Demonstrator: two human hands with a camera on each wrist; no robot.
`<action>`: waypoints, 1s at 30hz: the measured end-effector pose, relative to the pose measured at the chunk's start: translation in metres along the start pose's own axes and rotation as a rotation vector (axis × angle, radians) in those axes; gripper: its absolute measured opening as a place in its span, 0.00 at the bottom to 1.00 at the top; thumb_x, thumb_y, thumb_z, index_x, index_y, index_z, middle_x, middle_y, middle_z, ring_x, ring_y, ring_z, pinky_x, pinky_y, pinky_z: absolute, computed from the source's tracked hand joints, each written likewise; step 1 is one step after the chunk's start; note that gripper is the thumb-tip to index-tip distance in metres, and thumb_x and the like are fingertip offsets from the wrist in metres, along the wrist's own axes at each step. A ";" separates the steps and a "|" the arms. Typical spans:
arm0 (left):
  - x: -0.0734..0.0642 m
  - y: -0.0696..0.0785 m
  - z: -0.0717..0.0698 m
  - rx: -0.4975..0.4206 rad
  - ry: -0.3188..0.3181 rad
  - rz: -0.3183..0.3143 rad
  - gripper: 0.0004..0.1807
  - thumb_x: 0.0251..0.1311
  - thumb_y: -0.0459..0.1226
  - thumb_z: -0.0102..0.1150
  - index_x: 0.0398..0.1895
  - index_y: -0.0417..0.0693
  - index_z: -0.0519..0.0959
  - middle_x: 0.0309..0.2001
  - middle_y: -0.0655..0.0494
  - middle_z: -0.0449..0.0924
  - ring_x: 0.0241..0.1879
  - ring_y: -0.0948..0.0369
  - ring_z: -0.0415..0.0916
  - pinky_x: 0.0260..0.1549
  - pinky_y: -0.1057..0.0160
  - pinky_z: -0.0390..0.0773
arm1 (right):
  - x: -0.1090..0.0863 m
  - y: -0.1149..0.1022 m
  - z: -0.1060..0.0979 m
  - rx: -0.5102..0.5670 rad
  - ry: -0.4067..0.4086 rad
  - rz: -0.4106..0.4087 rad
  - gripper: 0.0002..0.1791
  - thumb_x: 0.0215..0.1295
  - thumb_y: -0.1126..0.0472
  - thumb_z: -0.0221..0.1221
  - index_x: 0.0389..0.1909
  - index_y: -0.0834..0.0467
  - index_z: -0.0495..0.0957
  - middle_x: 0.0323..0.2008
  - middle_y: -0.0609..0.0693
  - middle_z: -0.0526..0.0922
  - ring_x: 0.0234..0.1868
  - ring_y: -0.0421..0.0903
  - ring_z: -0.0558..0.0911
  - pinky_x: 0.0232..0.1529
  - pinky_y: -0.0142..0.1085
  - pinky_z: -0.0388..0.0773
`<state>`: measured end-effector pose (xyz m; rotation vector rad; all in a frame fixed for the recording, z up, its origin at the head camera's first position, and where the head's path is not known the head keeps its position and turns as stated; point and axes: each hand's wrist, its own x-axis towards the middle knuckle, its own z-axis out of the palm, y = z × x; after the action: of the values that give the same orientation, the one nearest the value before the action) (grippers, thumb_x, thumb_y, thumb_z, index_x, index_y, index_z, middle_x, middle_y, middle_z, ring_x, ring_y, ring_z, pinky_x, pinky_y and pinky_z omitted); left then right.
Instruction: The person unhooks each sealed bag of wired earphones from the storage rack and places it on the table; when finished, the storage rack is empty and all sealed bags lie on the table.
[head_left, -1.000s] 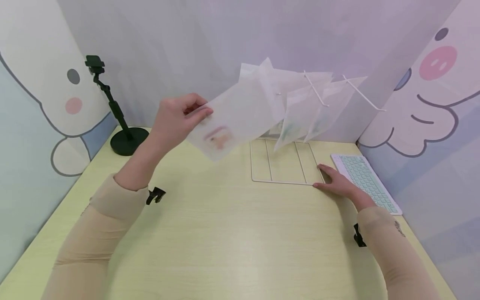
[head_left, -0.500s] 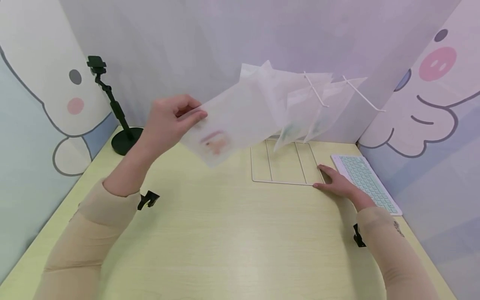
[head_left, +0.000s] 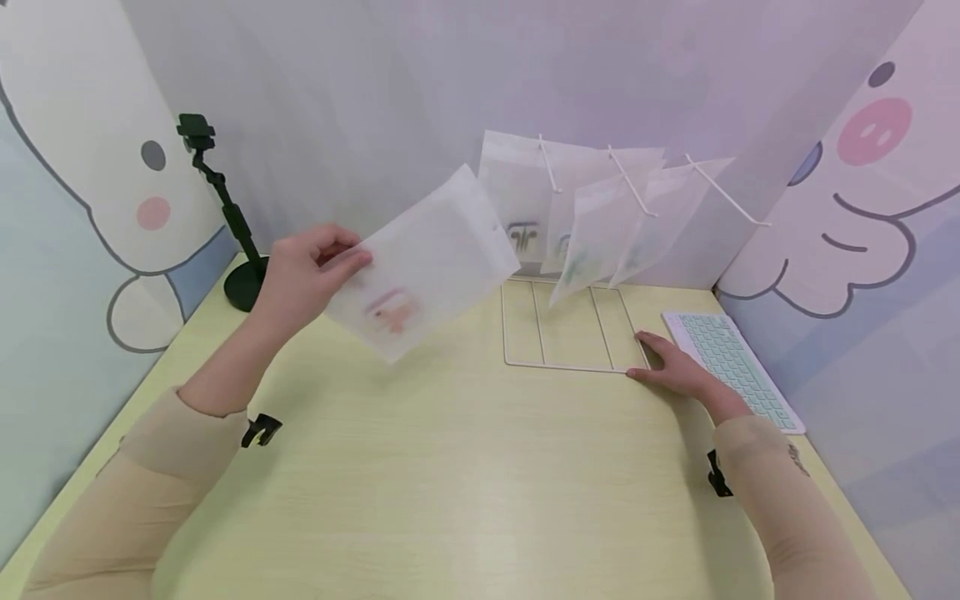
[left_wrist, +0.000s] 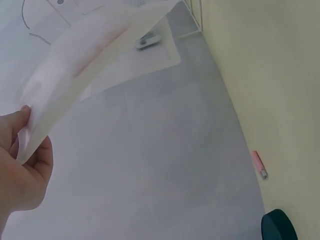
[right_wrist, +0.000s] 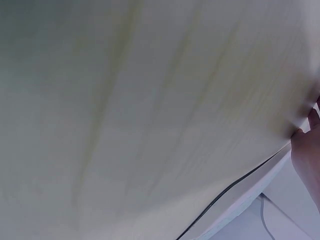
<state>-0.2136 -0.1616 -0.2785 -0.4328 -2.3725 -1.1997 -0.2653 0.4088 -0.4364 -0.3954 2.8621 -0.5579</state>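
Note:
In the head view my left hand (head_left: 303, 279) pinches a frosted translucent bag (head_left: 435, 254) by its lower-left edge, between thumb and fingers. A blurred orange-pink shape (head_left: 393, 312) shows through the bag, which hangs tilted in the air, apart from the hooks. The left wrist view shows the same bag (left_wrist: 95, 55) nearly edge-on. My right hand (head_left: 671, 364) rests on the table with fingers spread, touching the front right corner of a white wire base (head_left: 567, 365). Behind, more frosted bags (head_left: 517, 187) hang on white wire hooks (head_left: 632, 179); dark shapes show through some.
At the right edge lies a keyboard (head_left: 731, 362) with mint keys. A black stand (head_left: 236, 221) with a round base is at the back left. A small pink and silver item (left_wrist: 259, 165) lies near the wall. Walls with cartoon prints enclose the table (head_left: 465, 483).
My left hand has drawn the bag left and down, away from the leftmost hook, which now shows with the bag behind it. My right hand has stayed in place.

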 end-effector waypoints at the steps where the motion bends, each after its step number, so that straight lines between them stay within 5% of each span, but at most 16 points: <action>1: -0.001 -0.004 0.001 -0.008 0.001 -0.017 0.12 0.58 0.44 0.63 0.39 0.48 0.82 0.33 0.50 0.84 0.27 0.72 0.75 0.27 0.77 0.71 | 0.000 0.000 0.000 0.000 0.000 0.001 0.51 0.59 0.39 0.60 0.72 0.65 0.49 0.71 0.68 0.49 0.70 0.68 0.48 0.67 0.61 0.46; 9: -0.005 -0.038 0.011 -0.012 -0.028 -0.092 0.15 0.61 0.41 0.60 0.46 0.46 0.69 0.39 0.48 0.81 0.28 0.66 0.75 0.25 0.74 0.72 | 0.000 0.000 0.000 -0.005 -0.005 0.004 0.51 0.59 0.40 0.60 0.72 0.65 0.49 0.71 0.68 0.49 0.71 0.67 0.48 0.67 0.61 0.46; 15: -0.007 -0.064 0.022 0.046 -0.031 -0.102 0.06 0.63 0.35 0.58 0.40 0.47 0.82 0.42 0.49 0.81 0.28 0.60 0.70 0.22 0.74 0.68 | 0.001 -0.001 0.000 0.001 -0.008 0.001 0.51 0.59 0.40 0.60 0.72 0.66 0.48 0.71 0.69 0.49 0.70 0.68 0.48 0.67 0.61 0.46; 21: -0.005 -0.091 0.033 0.024 -0.041 -0.220 0.12 0.64 0.35 0.56 0.49 0.48 0.83 0.54 0.47 0.78 0.28 0.63 0.69 0.22 0.75 0.68 | -0.001 -0.003 0.000 -0.002 -0.006 0.008 0.51 0.59 0.40 0.60 0.72 0.66 0.48 0.71 0.69 0.49 0.71 0.68 0.48 0.67 0.61 0.46; 26: -0.006 -0.107 0.038 0.042 -0.154 -0.264 0.17 0.64 0.34 0.55 0.56 0.48 0.78 0.59 0.45 0.74 0.28 0.55 0.71 0.24 0.69 0.71 | -0.001 -0.003 -0.001 -0.005 -0.010 0.016 0.51 0.59 0.39 0.59 0.72 0.65 0.48 0.71 0.68 0.48 0.71 0.67 0.47 0.67 0.61 0.46; 30: -0.006 -0.117 0.038 0.064 -0.290 -0.264 0.27 0.59 0.29 0.60 0.64 0.45 0.70 0.66 0.41 0.65 0.50 0.46 0.72 0.45 0.55 0.76 | 0.000 -0.004 -0.001 -0.004 -0.015 0.014 0.51 0.60 0.39 0.59 0.72 0.65 0.47 0.71 0.68 0.48 0.71 0.67 0.47 0.67 0.61 0.46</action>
<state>-0.2716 -0.1981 -0.3804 -0.2949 -2.7792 -1.2393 -0.2644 0.4057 -0.4338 -0.3779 2.8497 -0.5441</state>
